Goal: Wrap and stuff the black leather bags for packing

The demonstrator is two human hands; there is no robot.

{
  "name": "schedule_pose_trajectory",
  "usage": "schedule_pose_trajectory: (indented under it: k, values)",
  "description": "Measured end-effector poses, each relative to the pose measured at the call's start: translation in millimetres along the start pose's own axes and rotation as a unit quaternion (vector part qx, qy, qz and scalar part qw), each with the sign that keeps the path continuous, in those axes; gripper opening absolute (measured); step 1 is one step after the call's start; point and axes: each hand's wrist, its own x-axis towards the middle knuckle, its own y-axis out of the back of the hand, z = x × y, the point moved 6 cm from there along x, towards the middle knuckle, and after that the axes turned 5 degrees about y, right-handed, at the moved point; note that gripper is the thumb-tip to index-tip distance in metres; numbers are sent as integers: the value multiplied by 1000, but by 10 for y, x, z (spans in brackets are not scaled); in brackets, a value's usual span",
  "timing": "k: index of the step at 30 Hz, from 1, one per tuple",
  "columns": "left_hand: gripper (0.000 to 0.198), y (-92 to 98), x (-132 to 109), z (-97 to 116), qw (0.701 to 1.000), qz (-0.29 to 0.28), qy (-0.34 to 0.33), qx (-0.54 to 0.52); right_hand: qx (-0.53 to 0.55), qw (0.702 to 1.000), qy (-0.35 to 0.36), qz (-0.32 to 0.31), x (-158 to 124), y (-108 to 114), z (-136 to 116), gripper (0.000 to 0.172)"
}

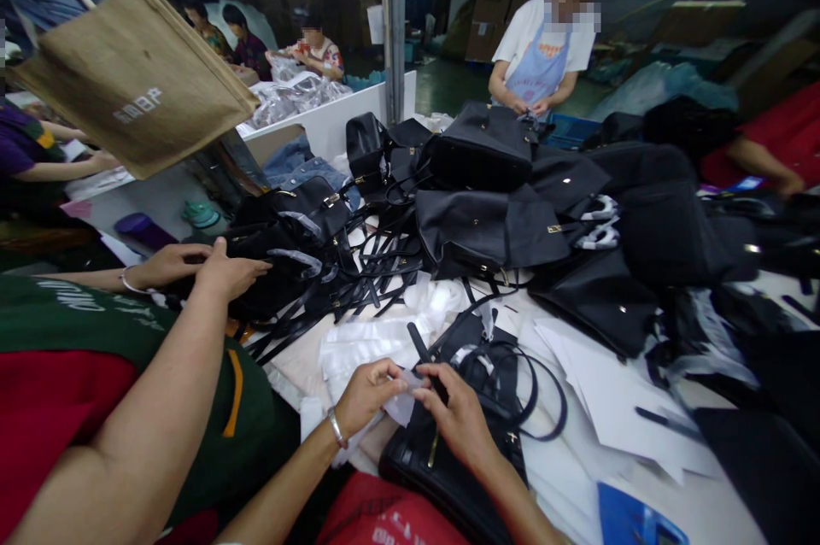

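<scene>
My left hand (pixel 366 398), with a metal bracelet at the wrist, pinches a small translucent white sheet (pixel 402 407). Close beside it, my right hand (pixel 459 413) has its fingers closed around a black strap (pixel 419 343), and its fingertips meet the sheet's edge. Beneath both hands lies a black handbag (pixel 415 458) with a gold zip and looped handles (pixel 556 395). To the left of the handbag, white wrapping sheets (pixel 365 347) are spread on the table.
A co-worker's hands (pixel 221 270) handle a black bag at left. Several black bags (pixel 487 225) are heaped across the table. White papers (pixel 606 387) and a blue object (pixel 637 519) lie at right. A brown bag (pixel 137 75) hangs upper left; another person (pixel 541 58) stands opposite.
</scene>
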Motion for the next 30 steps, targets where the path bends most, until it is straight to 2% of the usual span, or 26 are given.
schedule_pose_trajectory:
  k: [5, 9, 13, 20, 30]
  values:
    - [20, 55, 6, -7, 999, 17, -17, 42, -40, 999, -17, -5, -64, 332, 7, 39]
    - [19, 85, 28, 6, 999, 20, -20, 45, -75, 996, 13, -56, -94, 617, -74, 29]
    - [19, 103, 47, -10, 999, 10, -6, 48, -124, 987, 67, -81, -93, 772, -140, 25]
    - [19, 83, 52, -21, 998, -13, 1, 57, -161, 977, 94, -103, -37, 726, -174, 28]
    - [19, 72, 58, 33, 997, -12, 1, 73, -195, 967, 86, -143, -40, 667, -124, 29]
